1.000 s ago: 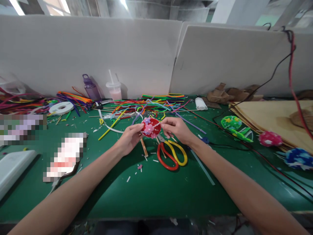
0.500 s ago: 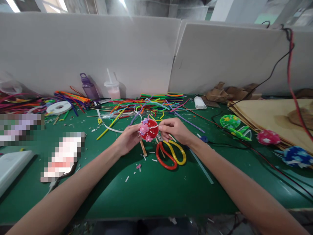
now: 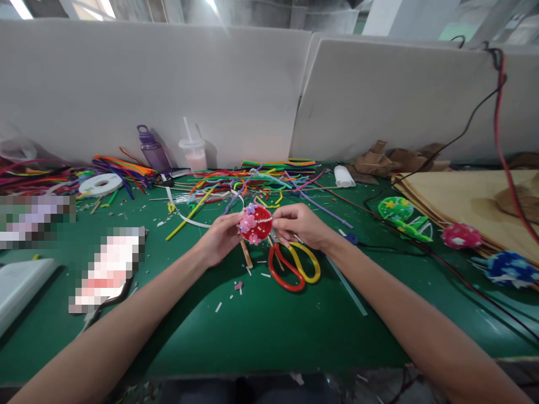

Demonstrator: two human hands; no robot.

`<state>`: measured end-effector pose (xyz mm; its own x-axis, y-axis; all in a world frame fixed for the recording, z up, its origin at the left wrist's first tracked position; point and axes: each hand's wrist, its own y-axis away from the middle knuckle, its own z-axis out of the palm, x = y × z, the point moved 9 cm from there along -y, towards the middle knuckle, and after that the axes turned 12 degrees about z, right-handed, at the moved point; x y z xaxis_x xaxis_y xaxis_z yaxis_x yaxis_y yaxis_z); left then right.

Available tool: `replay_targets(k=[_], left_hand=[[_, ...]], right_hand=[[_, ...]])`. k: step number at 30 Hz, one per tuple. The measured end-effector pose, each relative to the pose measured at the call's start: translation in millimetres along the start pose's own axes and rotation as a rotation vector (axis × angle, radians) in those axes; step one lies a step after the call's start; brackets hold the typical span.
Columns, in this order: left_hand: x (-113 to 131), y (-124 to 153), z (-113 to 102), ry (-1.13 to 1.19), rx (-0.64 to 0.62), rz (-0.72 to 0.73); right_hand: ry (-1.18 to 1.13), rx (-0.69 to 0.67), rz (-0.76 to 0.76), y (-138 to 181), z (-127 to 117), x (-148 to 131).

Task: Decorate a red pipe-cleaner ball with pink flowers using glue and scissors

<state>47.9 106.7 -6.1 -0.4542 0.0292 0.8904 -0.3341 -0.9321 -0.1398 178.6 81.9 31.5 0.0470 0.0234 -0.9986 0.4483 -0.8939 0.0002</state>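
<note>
My left hand (image 3: 222,237) grips the left side of a small red round ornament (image 3: 263,223), with pink and lilac flowers on its left part and white dots over the red. Across its face runs a string of white beads (image 3: 265,219). At the ornament's right edge, the fingers of my right hand (image 3: 297,223) are closed in a pinch on the end of that string. Scissors (image 3: 287,270) with one red and one yellow handle lie on the table just below my right hand. A tan stick (image 3: 246,255) lies beneath the ornament.
Colourful pipe cleaners (image 3: 261,179) lie heaped behind my hands. A purple bottle (image 3: 154,150) and a lidded cup (image 3: 192,152) stand against the grey partition (image 3: 168,84). Finished-looking green (image 3: 396,208), pink (image 3: 461,235) and blue (image 3: 511,268) ornaments sit at right, near brown paper (image 3: 455,196). A tape roll (image 3: 101,184) is at left.
The ornament has turned very slightly in my hands, and the bead string now lies a little lower across it. Both hands keep their hold.
</note>
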Motion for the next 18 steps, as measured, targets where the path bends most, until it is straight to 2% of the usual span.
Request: replay_targets(k=[6,10,14,18], left_hand=[[2.5,0.6,-0.7,0.016,0.055,0.000],[0.4,0.7,0.0,0.023,0.080,0.002],[-0.7,-0.1,0.4,0.055,0.098,0.004],[-1.2,-0.1,-5.9,0.153,0.193,-0.035]], right_hand=[[0.246,0.248,-0.021,3.6,-9.5,-8.0],[0.288,0.376,-0.052,6.3,-12.8,-10.9],[0.185,0.360,-0.018,2.4,-15.1,-4.4],[0.027,0.293,0.023,-0.5,-15.5,1.2]])
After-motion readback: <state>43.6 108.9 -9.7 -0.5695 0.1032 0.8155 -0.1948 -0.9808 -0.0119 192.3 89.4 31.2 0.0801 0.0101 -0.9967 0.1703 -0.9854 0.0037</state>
